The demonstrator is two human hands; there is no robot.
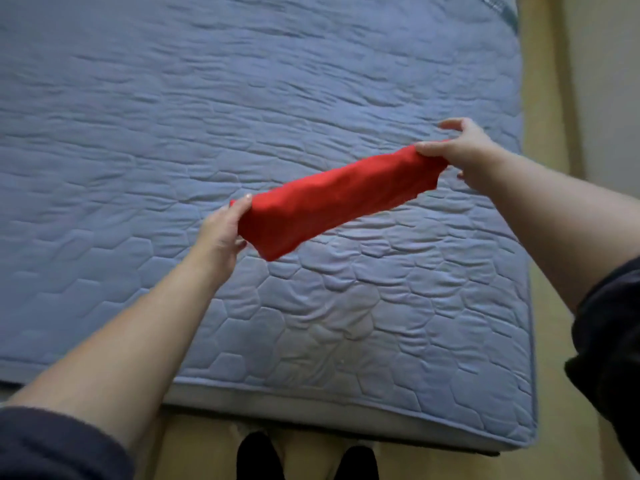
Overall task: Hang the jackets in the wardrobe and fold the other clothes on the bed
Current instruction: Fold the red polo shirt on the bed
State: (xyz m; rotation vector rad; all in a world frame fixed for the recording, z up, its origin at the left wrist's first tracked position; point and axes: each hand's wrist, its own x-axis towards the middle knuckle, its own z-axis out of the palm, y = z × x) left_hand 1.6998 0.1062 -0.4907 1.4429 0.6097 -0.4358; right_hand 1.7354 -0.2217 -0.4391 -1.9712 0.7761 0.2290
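Red cloth (pixel 337 199), folded into a narrow band, hangs stretched between both hands above the bed (pixel 173 133), not touching it. The left hand (pixel 221 233) pinches the near end, thumb on top; the right hand (pixel 464 150) pinches the far end, its other fingers partly spread. This looks like the folding step, well along for this piece. Next, I judge, the band needs lowering flat onto the quilt, or one end brought over to the other, with both grips kept even. Room is ample to the left and ahead. The bed's right edge lies just beyond the right hand, and its near edge below the forearms.
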